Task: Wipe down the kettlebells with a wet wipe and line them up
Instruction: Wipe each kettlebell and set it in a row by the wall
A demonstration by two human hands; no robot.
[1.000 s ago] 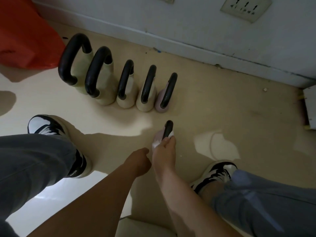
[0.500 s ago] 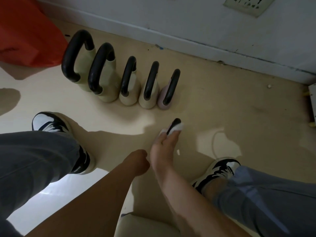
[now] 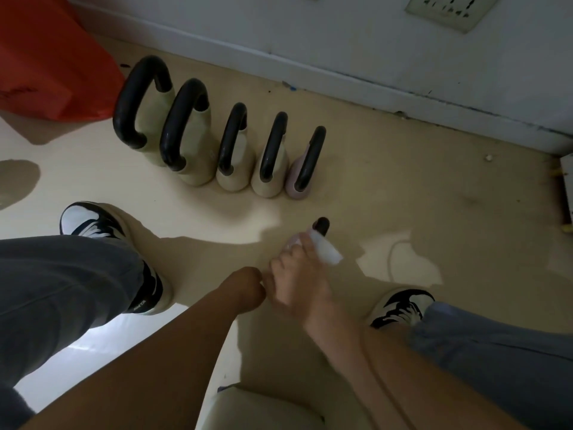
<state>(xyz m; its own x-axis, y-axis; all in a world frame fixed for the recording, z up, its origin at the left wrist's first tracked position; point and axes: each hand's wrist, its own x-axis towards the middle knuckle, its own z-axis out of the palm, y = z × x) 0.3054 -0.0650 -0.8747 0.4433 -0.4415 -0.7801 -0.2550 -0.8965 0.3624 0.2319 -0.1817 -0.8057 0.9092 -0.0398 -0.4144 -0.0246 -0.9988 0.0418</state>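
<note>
Five kettlebells with black handles stand in a row by the wall, from the largest cream one (image 3: 136,103) on the left to a small pink one (image 3: 307,162) on the right. In front of the row stands a sixth small kettlebell (image 3: 322,225); only its black handle top and a bit of pink body show. My right hand (image 3: 297,280) holds a white wet wipe (image 3: 328,254) wrapped against that handle. My left hand (image 3: 246,287) is curled in a fist just left of the right hand, and nothing shows in it.
A red bag (image 3: 52,57) lies at the top left. My two shoes (image 3: 90,225) (image 3: 403,305) flank the hands. The wall's skirting (image 3: 341,72) runs behind the row. A white object (image 3: 567,187) sits at the right edge, a cream one (image 3: 263,408) at the bottom.
My right hand has slid the wipe along the small kettlebell's handle, so more of the wipe shows on its right side. The left hand stays where it was.
</note>
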